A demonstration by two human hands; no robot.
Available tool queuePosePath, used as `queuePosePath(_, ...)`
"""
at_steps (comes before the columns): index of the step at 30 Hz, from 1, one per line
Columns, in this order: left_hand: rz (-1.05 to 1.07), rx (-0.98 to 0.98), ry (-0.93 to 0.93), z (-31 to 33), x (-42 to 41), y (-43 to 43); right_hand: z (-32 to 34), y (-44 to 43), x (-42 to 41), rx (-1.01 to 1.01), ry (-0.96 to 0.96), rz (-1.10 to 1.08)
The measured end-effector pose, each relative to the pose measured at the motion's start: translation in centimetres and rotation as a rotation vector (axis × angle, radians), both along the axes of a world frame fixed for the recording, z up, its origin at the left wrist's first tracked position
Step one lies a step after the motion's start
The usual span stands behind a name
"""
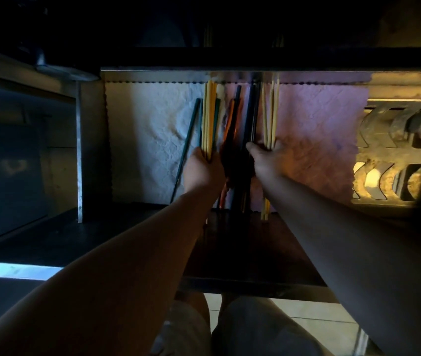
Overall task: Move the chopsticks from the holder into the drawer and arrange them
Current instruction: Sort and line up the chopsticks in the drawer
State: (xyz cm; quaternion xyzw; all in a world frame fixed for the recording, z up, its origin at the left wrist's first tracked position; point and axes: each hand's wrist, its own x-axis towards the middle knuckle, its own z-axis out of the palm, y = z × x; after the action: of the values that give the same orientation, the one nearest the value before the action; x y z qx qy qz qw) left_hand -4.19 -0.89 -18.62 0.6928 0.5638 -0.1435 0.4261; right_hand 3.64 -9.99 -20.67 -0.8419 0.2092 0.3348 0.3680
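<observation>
The chopsticks are already in the open drawer [91, 150], lying lengthwise on its lining; I cannot make out the holder in this dim view.

At the left, one green chopstick [186, 147] lies tilted and apart from the rest, so it is likely to be missed when the rows are squared. The left hand [203, 170] has its fingers curled round the near part of the yellow chopsticks [209, 111]. If that bundle is dragged, it could ruck the white liner [147, 129], which is already wrinkled. Between the hands lie an orange chopstick [230, 119] and the dark chopsticks [250, 111], which are deep in shadow and easy to mismatch or cross. The right hand [268, 160] sits on the pale wooden chopsticks [271, 111] with the thumb reaching toward the dark ones. I cannot tell whether its fingers grip the sticks or only press on them. A sideways push there could roll the round sticks under their neighbours.

The drawer's walls look like brushed sheet metal. The white liner is soft, embossed and scallop-edged, and the pink liner [319, 129] beside it is quilted in the same way. The chopsticks are slim, straight and smooth. The coloured ones look glossy and the pale ones matt, like bare wood. At the far right stands a metal rack [389, 155] with curved cut-outs.
</observation>
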Motion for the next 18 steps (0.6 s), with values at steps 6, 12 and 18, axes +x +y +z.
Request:
queuePosePath(6,-0.021,0.017,-0.002,0.3,0.0,0.6,0.1,0.6,-1.0,-0.002,-0.043,0.068)
queuePosePath(12,-0.004,-0.028,-0.019,0.4,-0.5,1.3,0.6,0.0,-0.3,-0.158,-0.114,0.096)
queuePosePath(18,0.005,-0.003,-0.023,0.1,-1.1,2.3,-0.2,0.4,0.1,-0.189,-0.082,0.110)
